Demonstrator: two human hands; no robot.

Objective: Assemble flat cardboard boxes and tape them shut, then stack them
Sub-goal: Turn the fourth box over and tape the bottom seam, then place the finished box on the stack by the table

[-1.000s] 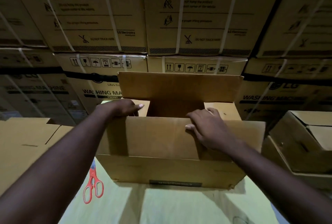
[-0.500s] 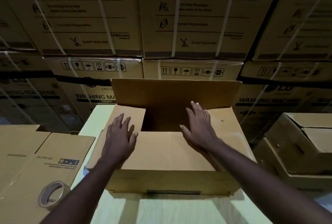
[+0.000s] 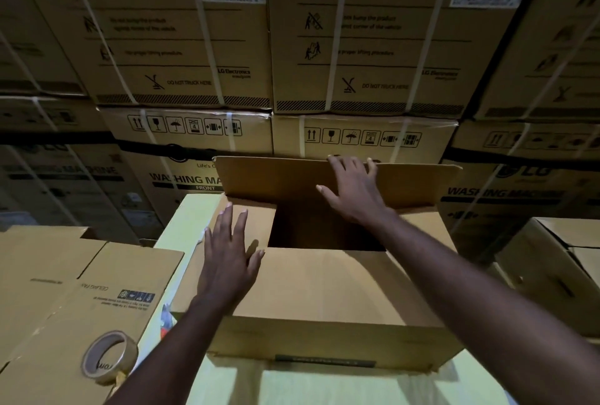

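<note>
A brown cardboard box (image 3: 324, 294) stands on a pale yellow-green table (image 3: 324, 388) in front of me. Its near flap and both side flaps lie folded down; a dark gap shows in the middle. The far flap (image 3: 269, 177) stands upright. My left hand (image 3: 227, 261) lies flat with straight fingers on the left side flap and near flap. My right hand (image 3: 354, 190) reaches across the gap and holds the top edge of the far flap, fingers over the rim and thumb on its near face. A roll of tape (image 3: 108, 357) sits at lower left.
Flat folded cartons (image 3: 65, 291) lie at left under the tape roll. Something red and white (image 3: 167, 320) peeks from beside the box's left corner. An open carton (image 3: 558, 271) stands at right. Strapped washing-machine cartons (image 3: 194, 47) form a wall behind.
My right hand has moved from the near flap up to the far flap's top edge. My left hand slid from the side flap's edge to lying flat. The view shifted, revealing the tape roll.
</note>
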